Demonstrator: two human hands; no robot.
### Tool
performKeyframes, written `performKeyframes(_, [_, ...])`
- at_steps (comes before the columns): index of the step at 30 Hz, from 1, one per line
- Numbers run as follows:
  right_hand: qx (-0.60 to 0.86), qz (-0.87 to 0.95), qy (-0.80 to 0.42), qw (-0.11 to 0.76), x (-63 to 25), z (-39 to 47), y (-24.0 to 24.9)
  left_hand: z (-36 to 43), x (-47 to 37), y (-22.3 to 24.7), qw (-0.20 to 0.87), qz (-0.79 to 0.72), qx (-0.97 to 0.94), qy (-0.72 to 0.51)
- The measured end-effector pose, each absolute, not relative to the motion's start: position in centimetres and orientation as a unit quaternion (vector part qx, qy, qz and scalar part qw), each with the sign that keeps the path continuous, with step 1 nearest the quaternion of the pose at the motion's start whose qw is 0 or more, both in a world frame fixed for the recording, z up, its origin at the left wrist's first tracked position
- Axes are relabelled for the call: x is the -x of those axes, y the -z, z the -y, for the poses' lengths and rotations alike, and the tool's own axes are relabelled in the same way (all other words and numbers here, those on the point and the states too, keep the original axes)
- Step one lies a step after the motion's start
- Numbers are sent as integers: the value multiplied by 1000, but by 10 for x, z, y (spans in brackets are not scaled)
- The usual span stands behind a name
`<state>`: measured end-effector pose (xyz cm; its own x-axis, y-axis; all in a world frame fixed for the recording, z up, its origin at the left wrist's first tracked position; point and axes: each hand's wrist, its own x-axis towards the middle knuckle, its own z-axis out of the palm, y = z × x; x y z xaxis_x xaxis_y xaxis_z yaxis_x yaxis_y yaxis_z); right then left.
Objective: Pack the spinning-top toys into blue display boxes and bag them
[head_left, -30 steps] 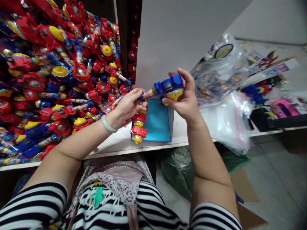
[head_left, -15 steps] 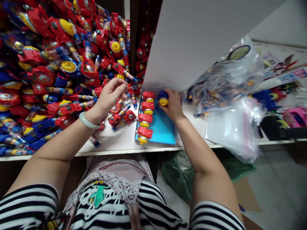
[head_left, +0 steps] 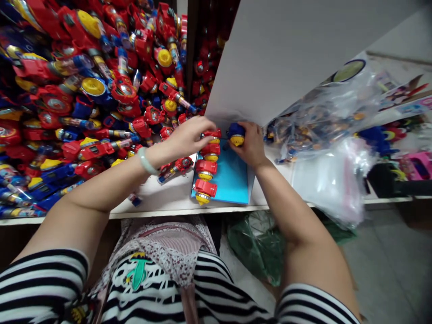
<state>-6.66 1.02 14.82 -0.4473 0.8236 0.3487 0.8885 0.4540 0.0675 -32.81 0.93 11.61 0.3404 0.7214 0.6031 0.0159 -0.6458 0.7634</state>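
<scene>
On the white desk (head_left: pixel 168 193), before a tall pale-grey board (head_left: pixel 286 58), lies a flat, bright-blue rectangular panel (head_left: pixel 232 180). Red plastic toys with yellow domed tops (head_left: pixel 206 170) line its left side. The left hand (head_left: pixel 193 135) bends over the farthest; whether it grips, I cannot tell. At the panel's far end, the right hand (head_left: pixel 252 144) pinches a blue plastic toy with a yellow domed top (head_left: pixel 236 134). Best set it level, square to the red column, and release without nudging neighbours.
</scene>
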Motion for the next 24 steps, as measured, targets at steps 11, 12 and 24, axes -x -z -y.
performKeyframes(11, [517,836,113,147,57,-1,-144,-44,264,-129,341,-200,-803,-445])
performKeyframes(12, [518,835,115,144,58,0,-144,-44,265,-128,351,-202,-795,-452])
performKeyframes(24, [491,855,111,124,62,2,-149,-42,271,-132,340,-227,-792,-454])
